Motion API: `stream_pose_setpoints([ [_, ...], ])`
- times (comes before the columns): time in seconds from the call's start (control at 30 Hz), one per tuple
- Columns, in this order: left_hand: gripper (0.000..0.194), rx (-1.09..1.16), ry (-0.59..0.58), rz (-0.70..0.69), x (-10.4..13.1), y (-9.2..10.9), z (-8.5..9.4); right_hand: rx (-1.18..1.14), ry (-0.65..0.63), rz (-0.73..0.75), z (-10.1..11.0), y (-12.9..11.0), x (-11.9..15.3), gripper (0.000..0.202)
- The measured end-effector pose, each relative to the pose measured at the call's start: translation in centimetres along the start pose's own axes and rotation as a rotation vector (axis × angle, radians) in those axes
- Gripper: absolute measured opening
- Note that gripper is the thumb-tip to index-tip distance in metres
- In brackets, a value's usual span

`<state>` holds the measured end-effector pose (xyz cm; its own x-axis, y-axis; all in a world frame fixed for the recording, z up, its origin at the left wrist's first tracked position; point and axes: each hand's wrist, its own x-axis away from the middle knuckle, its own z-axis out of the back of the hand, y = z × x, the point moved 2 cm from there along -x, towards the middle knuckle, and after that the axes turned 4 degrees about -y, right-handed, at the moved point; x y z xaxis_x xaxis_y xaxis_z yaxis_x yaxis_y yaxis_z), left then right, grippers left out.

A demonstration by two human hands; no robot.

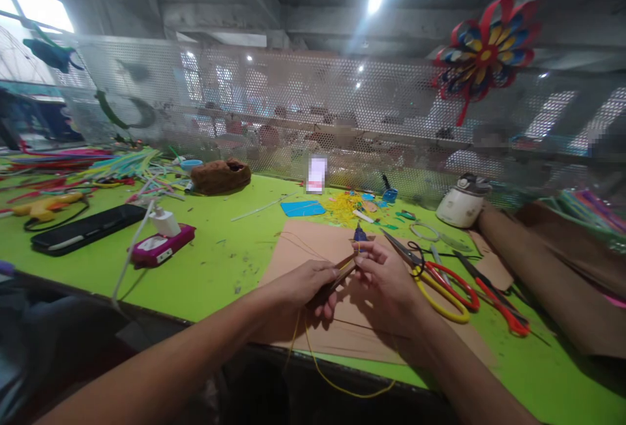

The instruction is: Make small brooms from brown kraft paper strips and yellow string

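Near the middle of the table's near edge, the left hand [313, 283] grips a dark brown strip [327, 290], thumb on top and fingers curled beneath. The right hand [381, 270] is at the strip's far end, its thumb and fingers pinched together on yellow thread [349, 394]; whether they also grip the strip is unclear. The thread hangs in a loop past the table's near edge. Both hands are above a tan sheet [298, 239] lying on the green table [220, 307].

Just beyond the right hand is a small dark blue object, too blurred to name. To its right lie scissors [452, 291] with one yellow and one red handle loop, then a red-handled tool [508, 317] nearer the table's right edge. Toward the far edge are a blue sheet [302, 208], a heap of yellow scraps [341, 206] and a white jug [457, 206]. On the left half sit a magenta power strip [159, 251] with a white charger [165, 221] plugged in, a long black case [92, 226], and, farther back, a brown pouch [220, 178].
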<state>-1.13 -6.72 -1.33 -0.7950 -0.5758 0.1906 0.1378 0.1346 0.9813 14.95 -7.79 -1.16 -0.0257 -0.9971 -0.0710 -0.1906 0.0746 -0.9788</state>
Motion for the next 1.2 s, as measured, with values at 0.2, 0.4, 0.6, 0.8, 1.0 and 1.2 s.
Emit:
stream_pose_setpoints([
  [0.2, 0.026, 0.225, -0.063, -0.068, 0.1, -0.4, -0.4, -0.008, -0.003, 0.001, 0.1, 0.3, -0.4, 0.033],
  [0.4, 0.026, 0.319, -0.005, -0.105, 0.2, -0.5, -0.1, 0.067, 0.004, -0.048, -0.3, -0.4, -1.3, 0.025],
  [0.6, 0.037, 0.333, 0.104, -0.078, 0.6, -0.2, 0.6, 0.098, -0.083, -0.096, -1.2, -2.1, -3.4, 0.013],
  [0.8, 0.038, 0.266, 0.188, -0.083, 1.1, 0.1, 1.1, 0.139, -0.077, -0.122, -1.8, -2.5, -5.2, 0.021],
  [1.0, 0.038, 0.201, 0.227, -0.111, 2.1, -0.4, 0.4, 0.280, -0.060, -0.238, -2.0, -2.0, -6.2, 0.018],
  [1.2, 0.045, 0.101, 0.218, -0.092, 3.5, -0.3, -0.1, 0.340, -0.108, -0.299, -2.9, -1.8, -6.9, 0.028],
])
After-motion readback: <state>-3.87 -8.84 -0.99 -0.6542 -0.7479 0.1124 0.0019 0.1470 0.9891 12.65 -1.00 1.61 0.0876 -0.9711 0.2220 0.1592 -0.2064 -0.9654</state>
